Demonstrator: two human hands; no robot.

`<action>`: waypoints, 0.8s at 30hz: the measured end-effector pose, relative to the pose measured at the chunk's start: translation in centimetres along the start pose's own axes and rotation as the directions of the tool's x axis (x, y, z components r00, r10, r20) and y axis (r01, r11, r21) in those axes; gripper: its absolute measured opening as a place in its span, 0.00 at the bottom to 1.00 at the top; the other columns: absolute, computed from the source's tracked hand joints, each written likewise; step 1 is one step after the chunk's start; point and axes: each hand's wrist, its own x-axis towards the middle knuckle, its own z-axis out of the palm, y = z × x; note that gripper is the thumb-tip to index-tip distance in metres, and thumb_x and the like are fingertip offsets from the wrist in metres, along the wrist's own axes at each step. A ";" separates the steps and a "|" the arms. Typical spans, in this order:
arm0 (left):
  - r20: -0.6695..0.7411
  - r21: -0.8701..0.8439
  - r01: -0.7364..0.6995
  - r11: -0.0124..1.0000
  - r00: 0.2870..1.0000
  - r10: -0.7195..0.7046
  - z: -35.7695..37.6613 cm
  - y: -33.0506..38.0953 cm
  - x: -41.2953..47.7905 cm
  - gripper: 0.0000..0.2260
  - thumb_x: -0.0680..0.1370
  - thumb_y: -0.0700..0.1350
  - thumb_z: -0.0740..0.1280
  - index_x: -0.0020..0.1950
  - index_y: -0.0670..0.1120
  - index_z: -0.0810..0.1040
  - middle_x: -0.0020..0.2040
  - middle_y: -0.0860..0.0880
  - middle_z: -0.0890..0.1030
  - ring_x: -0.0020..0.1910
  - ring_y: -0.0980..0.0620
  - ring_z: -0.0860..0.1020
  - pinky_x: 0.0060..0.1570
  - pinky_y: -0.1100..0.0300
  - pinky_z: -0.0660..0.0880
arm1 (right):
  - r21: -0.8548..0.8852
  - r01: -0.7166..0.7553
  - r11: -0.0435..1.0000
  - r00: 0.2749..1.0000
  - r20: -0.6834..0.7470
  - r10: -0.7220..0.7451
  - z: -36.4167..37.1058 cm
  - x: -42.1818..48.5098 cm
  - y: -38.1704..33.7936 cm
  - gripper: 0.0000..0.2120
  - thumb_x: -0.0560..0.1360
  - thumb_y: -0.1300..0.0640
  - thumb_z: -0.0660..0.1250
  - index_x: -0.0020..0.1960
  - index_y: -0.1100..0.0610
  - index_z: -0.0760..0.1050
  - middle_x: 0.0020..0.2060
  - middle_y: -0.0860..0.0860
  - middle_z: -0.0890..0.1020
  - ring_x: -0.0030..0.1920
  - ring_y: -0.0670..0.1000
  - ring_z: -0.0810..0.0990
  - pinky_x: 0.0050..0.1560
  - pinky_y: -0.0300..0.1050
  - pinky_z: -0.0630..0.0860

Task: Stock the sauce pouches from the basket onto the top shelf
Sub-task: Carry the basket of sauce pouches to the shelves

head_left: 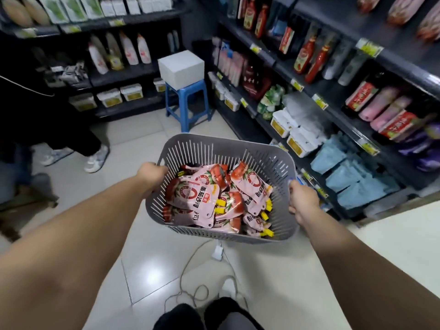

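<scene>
A grey slotted plastic basket (204,148) hangs in front of me above the floor, held level by both hands. My left hand (152,173) grips its left rim and my right hand (303,202) grips its right rim. Inside lie several pink-and-red sauce pouches (197,198) with yellow caps, piled loosely. The top shelf (352,13) of the dark rack at the upper right carries similar pink pouches at the frame's edge.
Dark shelving full of bottles and packs runs along the right and the back left. A blue stool (188,103) bearing a white box (181,67) stands in the corner. Another person's legs and shoes (95,158) are at the left. White cables (190,282) lie on the tiled floor.
</scene>
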 end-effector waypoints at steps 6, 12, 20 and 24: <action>-0.039 -0.053 0.047 0.998 0.998 -0.049 2.7 2.5 0.8 0.09 0.77 0.40 0.63 0.37 0.41 0.73 0.32 0.43 0.75 0.25 0.47 0.71 0.23 0.63 0.65 | -0.113 0.032 0.993 0.999 0.038 -0.028 -0.4 5.0 -3.8 0.13 0.74 0.56 0.62 0.33 0.52 0.62 0.22 0.49 0.62 0.19 0.47 0.57 0.19 0.35 0.56; -0.069 -0.062 0.068 0.996 0.995 -0.072 3.9 5.5 3.2 0.09 0.78 0.42 0.63 0.39 0.41 0.74 0.31 0.44 0.75 0.24 0.48 0.70 0.24 0.63 0.65 | -0.161 0.041 0.986 0.998 0.055 -0.033 0.7 8.8 -7.5 0.15 0.75 0.55 0.64 0.32 0.53 0.64 0.26 0.51 0.63 0.23 0.49 0.59 0.20 0.37 0.59; -0.059 -0.047 0.091 0.995 0.994 -0.094 4.2 9.2 9.4 0.09 0.78 0.41 0.63 0.38 0.41 0.74 0.29 0.45 0.74 0.22 0.49 0.70 0.20 0.64 0.64 | -0.190 0.049 0.981 0.997 0.072 -0.036 4.6 14.3 -11.9 0.14 0.77 0.55 0.64 0.33 0.54 0.67 0.26 0.51 0.66 0.22 0.49 0.60 0.20 0.36 0.59; -0.032 -0.075 0.094 0.993 0.995 -0.097 4.2 11.3 14.5 0.08 0.78 0.41 0.64 0.39 0.40 0.75 0.29 0.44 0.74 0.23 0.48 0.70 0.23 0.63 0.64 | -0.184 0.080 0.980 0.995 0.078 -0.067 8.0 17.5 -14.2 0.18 0.78 0.55 0.64 0.31 0.53 0.63 0.24 0.51 0.62 0.20 0.48 0.59 0.24 0.38 0.57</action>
